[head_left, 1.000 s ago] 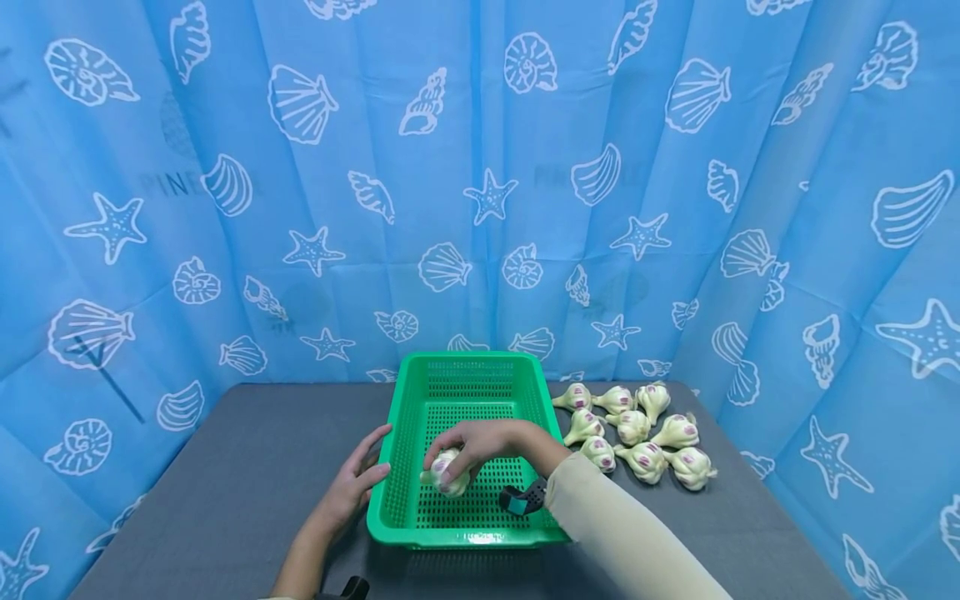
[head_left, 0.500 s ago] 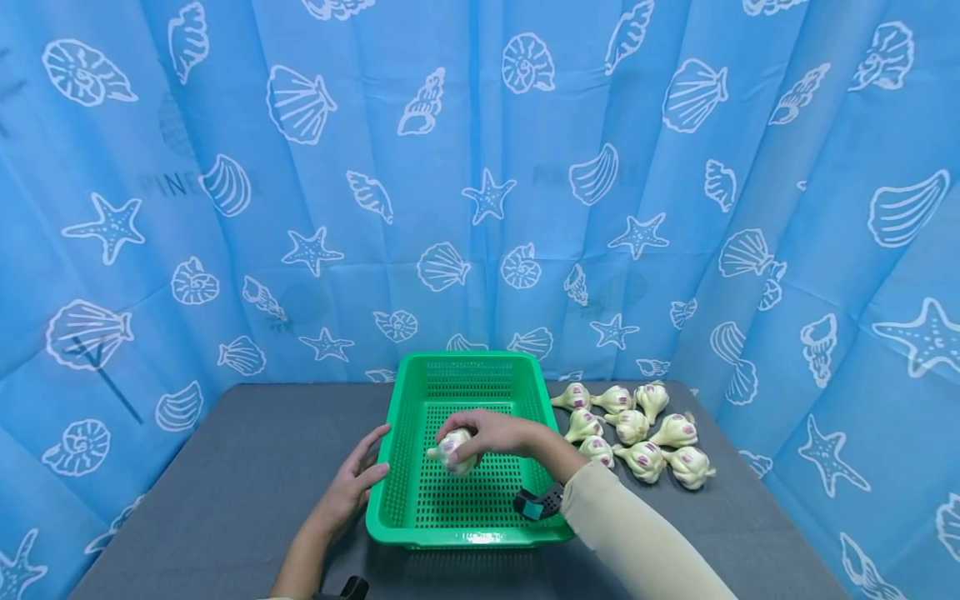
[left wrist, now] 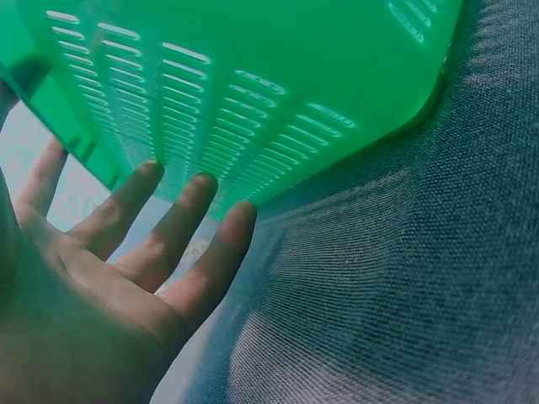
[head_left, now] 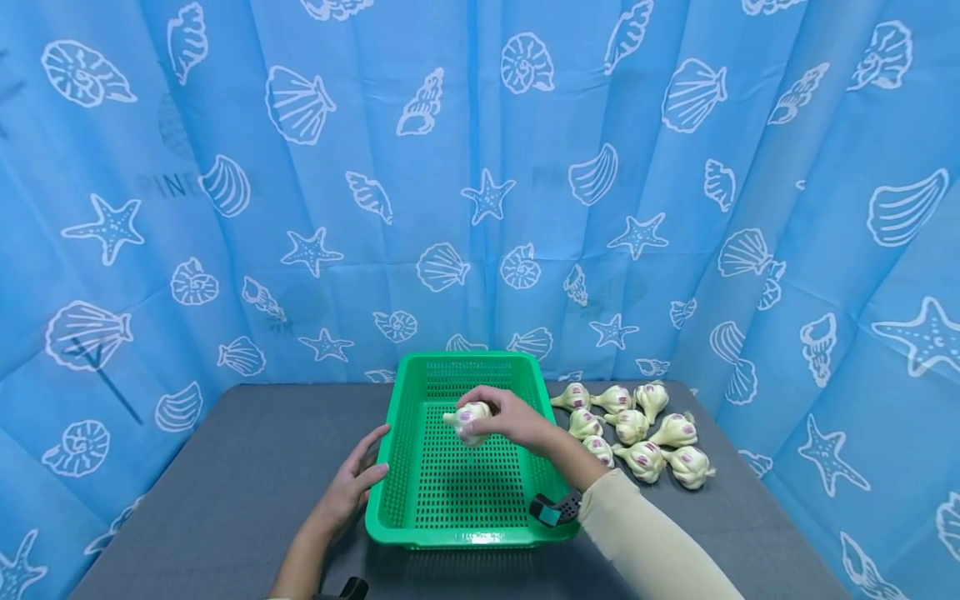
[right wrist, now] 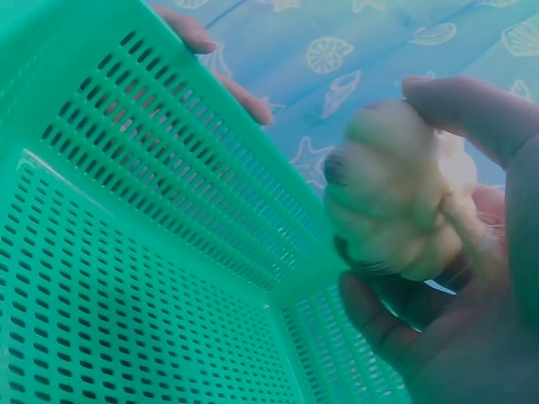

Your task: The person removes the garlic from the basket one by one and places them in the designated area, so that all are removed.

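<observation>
My right hand (head_left: 510, 419) grips a garlic bulb (head_left: 472, 423) between thumb and fingers, over the inside of a green perforated plastic basket (head_left: 480, 536). The bulb is pale with purple patches, its stem pointing left in the head view. In the right wrist view the garlic bulb (right wrist: 392, 194) is held above the basket's slotted floor (right wrist: 135, 311). My left hand (head_left: 352, 483) is at the basket's left side, thumb and a finger at the rim. Seen from the left wrist, the fingers (left wrist: 227, 240) extend, spread, along the slotted outer wall (left wrist: 295, 84).
Several garlic bulbs (head_left: 643, 461) lie in a cluster on the grey table (head_left: 247, 467), right of the basket. A blue curtain (head_left: 487, 167) with shell and starfish prints hangs behind and at both sides. A black wrist strap (head_left: 555, 508) overlaps the basket's front right corner.
My right hand has carried the garlic bulb from low in the basket's front part back and to the right, lifting it. The left hand and the basket have stayed put.
</observation>
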Action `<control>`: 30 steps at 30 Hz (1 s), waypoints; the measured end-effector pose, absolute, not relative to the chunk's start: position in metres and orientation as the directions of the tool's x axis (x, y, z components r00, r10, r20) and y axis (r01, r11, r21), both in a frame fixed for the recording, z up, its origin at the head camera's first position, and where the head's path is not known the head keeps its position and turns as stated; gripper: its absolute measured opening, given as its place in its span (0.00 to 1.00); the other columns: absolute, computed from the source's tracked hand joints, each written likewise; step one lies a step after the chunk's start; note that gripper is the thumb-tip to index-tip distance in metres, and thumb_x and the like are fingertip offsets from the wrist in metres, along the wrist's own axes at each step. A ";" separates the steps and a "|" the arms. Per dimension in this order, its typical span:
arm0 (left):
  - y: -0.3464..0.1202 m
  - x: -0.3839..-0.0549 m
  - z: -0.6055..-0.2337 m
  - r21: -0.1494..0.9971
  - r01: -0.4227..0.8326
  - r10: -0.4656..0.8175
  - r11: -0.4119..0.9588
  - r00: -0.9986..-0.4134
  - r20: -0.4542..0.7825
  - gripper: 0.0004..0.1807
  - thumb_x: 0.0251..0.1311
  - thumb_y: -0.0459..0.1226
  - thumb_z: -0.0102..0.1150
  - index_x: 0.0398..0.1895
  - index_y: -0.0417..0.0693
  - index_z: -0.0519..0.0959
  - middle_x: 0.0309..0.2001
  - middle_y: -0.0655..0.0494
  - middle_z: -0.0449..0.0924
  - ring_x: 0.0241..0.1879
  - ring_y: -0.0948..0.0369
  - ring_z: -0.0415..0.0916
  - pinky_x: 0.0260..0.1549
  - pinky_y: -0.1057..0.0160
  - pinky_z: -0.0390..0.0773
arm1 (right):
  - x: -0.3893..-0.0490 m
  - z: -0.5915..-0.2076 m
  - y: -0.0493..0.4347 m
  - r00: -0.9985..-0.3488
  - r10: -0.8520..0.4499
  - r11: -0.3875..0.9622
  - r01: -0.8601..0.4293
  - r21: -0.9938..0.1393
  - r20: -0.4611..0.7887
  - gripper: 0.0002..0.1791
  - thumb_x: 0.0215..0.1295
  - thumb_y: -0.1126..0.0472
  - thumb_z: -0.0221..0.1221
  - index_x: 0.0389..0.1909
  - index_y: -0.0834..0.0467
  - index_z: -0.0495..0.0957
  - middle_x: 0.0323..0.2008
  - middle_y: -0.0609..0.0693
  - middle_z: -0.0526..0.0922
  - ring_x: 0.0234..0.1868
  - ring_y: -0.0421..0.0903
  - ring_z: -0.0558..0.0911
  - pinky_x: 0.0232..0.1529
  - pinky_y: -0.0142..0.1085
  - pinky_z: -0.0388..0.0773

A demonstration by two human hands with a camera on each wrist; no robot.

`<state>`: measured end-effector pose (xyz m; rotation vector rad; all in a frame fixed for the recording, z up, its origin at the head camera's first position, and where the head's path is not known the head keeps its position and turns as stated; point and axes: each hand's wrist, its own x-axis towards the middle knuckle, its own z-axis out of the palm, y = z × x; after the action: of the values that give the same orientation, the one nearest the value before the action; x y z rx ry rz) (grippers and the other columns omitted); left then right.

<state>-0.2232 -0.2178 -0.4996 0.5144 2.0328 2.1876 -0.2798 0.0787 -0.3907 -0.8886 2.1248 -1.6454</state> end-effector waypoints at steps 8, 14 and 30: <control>-0.217 -0.223 -0.500 0.985 0.144 0.294 -0.092 -0.942 0.165 0.34 0.72 0.35 0.46 0.78 0.53 0.48 0.73 0.36 0.47 0.67 0.39 0.56 0.49 0.50 0.75 | -0.275 -0.385 0.099 -0.794 -0.556 0.050 -0.326 -0.944 0.245 0.21 0.61 0.68 0.63 0.55 0.68 0.73 0.46 0.58 0.74 0.43 0.49 0.75 0.39 0.38 0.79; -0.217 -0.223 -0.499 0.986 0.142 0.290 -0.090 -0.943 0.162 0.34 0.72 0.36 0.46 0.78 0.53 0.48 0.73 0.35 0.47 0.67 0.39 0.55 0.49 0.50 0.75 | -0.271 -0.381 0.114 -0.832 -0.459 0.055 -0.375 -0.926 0.310 0.22 0.59 0.71 0.64 0.54 0.70 0.72 0.44 0.60 0.74 0.42 0.49 0.76 0.37 0.36 0.79; -0.219 -0.223 -0.499 0.983 0.159 0.316 -0.092 -0.931 0.180 0.34 0.72 0.35 0.44 0.78 0.52 0.46 0.73 0.35 0.46 0.66 0.41 0.57 0.48 0.53 0.76 | -0.259 -0.383 0.158 -0.859 -0.354 0.159 -0.444 -0.882 0.369 0.22 0.59 0.68 0.66 0.55 0.64 0.75 0.43 0.57 0.76 0.39 0.47 0.77 0.35 0.41 0.80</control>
<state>-0.2232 -0.2191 -0.4991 0.5375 2.0394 2.1783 -0.2586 0.1576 -0.3834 -0.8454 2.4477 -1.9096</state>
